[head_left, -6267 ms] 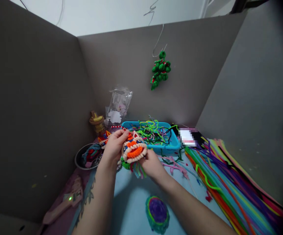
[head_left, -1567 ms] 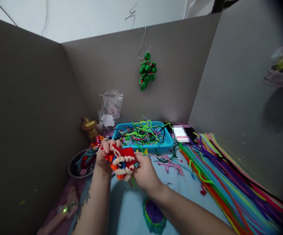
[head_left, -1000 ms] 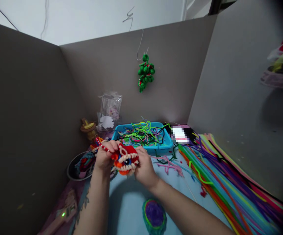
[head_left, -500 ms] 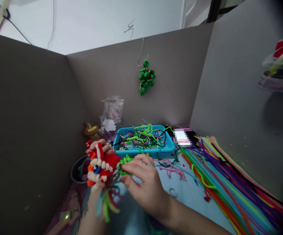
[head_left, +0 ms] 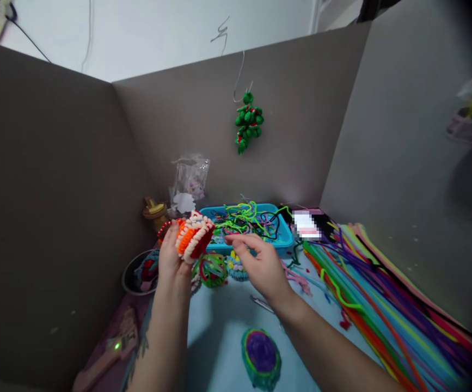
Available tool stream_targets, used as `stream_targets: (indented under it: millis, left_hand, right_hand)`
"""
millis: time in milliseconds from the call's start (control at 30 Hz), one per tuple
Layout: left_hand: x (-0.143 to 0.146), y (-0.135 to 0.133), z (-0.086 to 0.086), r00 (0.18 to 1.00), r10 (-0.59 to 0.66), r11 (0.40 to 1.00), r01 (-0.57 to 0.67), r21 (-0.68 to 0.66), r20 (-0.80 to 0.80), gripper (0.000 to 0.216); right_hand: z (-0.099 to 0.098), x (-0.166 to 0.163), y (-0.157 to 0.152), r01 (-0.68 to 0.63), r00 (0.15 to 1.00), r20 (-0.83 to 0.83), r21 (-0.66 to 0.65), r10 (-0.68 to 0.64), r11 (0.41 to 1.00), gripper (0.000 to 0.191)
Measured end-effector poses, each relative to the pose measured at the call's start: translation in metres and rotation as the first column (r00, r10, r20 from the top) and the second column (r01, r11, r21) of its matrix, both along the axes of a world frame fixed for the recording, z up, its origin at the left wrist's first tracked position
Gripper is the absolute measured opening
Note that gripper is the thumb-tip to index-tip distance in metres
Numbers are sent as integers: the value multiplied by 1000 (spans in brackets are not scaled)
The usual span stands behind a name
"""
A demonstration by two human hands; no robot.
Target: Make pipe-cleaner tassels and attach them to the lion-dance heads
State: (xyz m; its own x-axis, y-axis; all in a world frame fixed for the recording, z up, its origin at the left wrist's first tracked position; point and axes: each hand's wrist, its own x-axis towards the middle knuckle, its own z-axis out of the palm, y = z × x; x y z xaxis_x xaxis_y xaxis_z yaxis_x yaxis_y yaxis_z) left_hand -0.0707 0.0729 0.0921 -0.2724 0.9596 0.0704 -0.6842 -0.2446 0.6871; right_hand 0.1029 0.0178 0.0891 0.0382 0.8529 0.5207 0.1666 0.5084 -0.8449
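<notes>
My left hand (head_left: 171,261) is raised and closed around a pipe-cleaner lion head (head_left: 192,235) in red, orange and white, its toothed mouth turned to the right. My right hand (head_left: 259,263) hovers just right of the lion head, fingers loosely spread and empty, thumb and forefinger pointing at it. Below the lion head, a green and red pipe-cleaner ball (head_left: 211,269) lies on the light blue mat (head_left: 219,337). A purple and green coiled oval (head_left: 261,356) rests on the mat near me.
A blue tray (head_left: 287,231) of tangled pipe cleaners stands at the back. Long coloured pipe cleaners (head_left: 382,305) lie stacked at the right. A dark bowl (head_left: 132,272), a glue gun (head_left: 105,351), a jar (head_left: 155,211) and a plastic bag (head_left: 189,182) sit left. Grey partitions enclose the desk; a green ornament (head_left: 249,121) hangs on one.
My right hand let go of the lion head and drew back with open fingers. My left hand lifted the head and turned it. The green ball now lies on the mat.
</notes>
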Motion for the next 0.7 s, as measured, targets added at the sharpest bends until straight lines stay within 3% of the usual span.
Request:
stream_targets:
  millis: [167, 267, 367, 500, 700]
  left_hand:
    - [21, -17, 12, 988, 122, 991, -127, -51, -90, 21]
    - [27, -22, 16, 968, 167, 985, -174, -19, -190, 31]
    - [26, -25, 14, 907, 214, 977, -205, 65, -362, 33]
    - [20, -24, 11, 808, 173, 985, -138, 104, -564, 29]
    - [5, -17, 9, 739, 92, 996, -65, 65, -668, 25]
  right_hand:
    - [-14, -8, 13, -177, 983, 22, -187, 185, 966, 23]
    - [-22, -15, 19, -416, 909, -165, -323, 383, 850, 27]
    - [-29, -19, 22, -622, 774, -409, -347, 483, 702, 39]
    - [-38, -21, 25, -706, 693, -531, -363, 488, 608, 49]
    - [-48, -16, 30, -817, 571, -581, -337, 580, 468, 50]
